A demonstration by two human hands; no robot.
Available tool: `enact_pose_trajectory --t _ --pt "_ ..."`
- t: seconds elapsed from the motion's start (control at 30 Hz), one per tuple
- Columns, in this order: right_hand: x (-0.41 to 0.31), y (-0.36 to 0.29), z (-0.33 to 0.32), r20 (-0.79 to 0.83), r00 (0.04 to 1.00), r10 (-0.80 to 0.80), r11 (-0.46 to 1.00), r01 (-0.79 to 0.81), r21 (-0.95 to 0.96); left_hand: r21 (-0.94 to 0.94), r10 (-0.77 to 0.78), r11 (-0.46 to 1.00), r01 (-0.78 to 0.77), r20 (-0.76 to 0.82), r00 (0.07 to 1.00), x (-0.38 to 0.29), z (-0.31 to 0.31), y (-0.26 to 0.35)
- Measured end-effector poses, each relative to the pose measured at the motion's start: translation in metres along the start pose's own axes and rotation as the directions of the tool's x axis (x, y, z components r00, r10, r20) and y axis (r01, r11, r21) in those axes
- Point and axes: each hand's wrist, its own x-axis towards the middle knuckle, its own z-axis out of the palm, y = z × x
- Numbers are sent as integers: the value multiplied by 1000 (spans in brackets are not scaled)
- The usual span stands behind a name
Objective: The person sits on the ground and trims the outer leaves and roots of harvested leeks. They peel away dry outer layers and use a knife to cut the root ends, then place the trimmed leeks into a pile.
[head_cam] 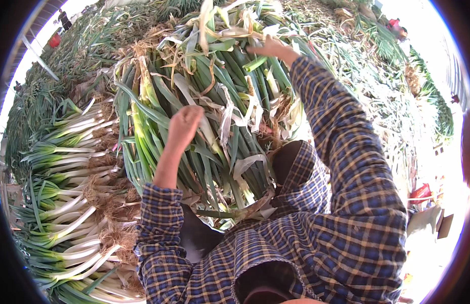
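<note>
Before me lies a big heap of green leek-like stalks, probably large scallions (219,83), with dry papery leaves (226,114) tangled over them. My left hand (185,123) is curled into a loose fist above the near left part of the heap, close to a long green leaf. Nothing shows plainly in its fingers, though their inner side is hidden. Farther out, my right hand (271,49) reaches over the far side of the pile with fingers stretched and blurred. It seems to hold nothing. A stalk with a root tuft (143,76) lies at the heap's left edge.
On the left, trimmed white-stemmed stalks (75,212) lie in a long row, brown roots (109,212) towards me. Leaf litter (364,76) covers the ground beyond. A red object (421,193) lies at right. One person (64,19) stands far left; another (398,28) is far right.
</note>
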Motion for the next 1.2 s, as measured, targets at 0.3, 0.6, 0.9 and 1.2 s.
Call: enact_pose_trajectory --t 0.3,0.6,0.9,1.2 --pt "-17 10 14 196 979 55 985 -86 153 529 253 755 -387 309 917 -35 74 7" --pt "-75 -71 -19 71 976 -208 911 167 376 268 50 845 -462 821 568 -48 98 6" --pt "-177 -144 83 135 770 -624 771 578 268 394 -107 729 -559 873 476 -48 100 -1" --pt "-214 -33 66 -547 659 -516 627 726 284 579 -140 715 -392 667 732 -36 70 -10"
